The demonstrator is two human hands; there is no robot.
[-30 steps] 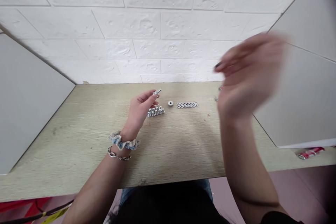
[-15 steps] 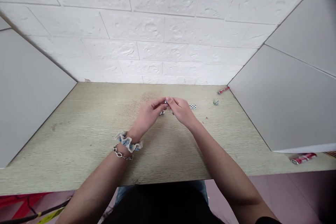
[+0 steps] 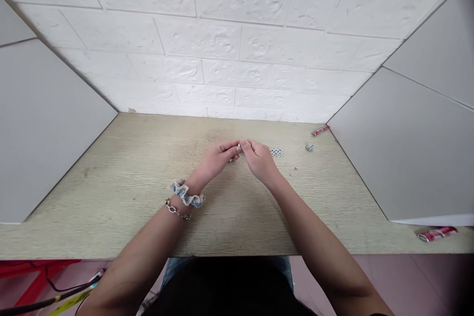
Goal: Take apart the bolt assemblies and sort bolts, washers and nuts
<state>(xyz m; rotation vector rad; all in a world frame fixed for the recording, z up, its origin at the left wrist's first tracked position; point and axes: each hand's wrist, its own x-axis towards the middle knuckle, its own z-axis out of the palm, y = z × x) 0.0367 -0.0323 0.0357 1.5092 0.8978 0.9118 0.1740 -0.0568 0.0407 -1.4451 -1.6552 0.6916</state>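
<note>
Above the middle of the table [image 3: 237,207], my left hand [image 3: 217,160] and my right hand [image 3: 259,160] meet fingertip to fingertip. Both are closed in a pinch on a small shiny metal piece [image 3: 239,145], mostly covered by the fingers, so its exact kind cannot be made out. Under my left fingers a bit of another small metal part [image 3: 232,160] shows. Just right of my right hand several metal nuts [image 3: 276,152] lie close together in rows. A few small screws [image 3: 309,147] lie in a loose pile farther right.
A red cylinder with a silver end [image 3: 320,131] lies at the back right corner; a similar red cylinder [image 3: 437,234] is near the front right edge. A white brick-pattern wall [image 3: 237,74] closes the back; grey panels [image 3: 59,128] flank both sides. Reddish crumbs [image 3: 294,170] dot the table.
The view has shifted slightly, so everything sits a little farther right. My fingers have closed more over the small metal piece, and less of it shows. Both hands stay together.
</note>
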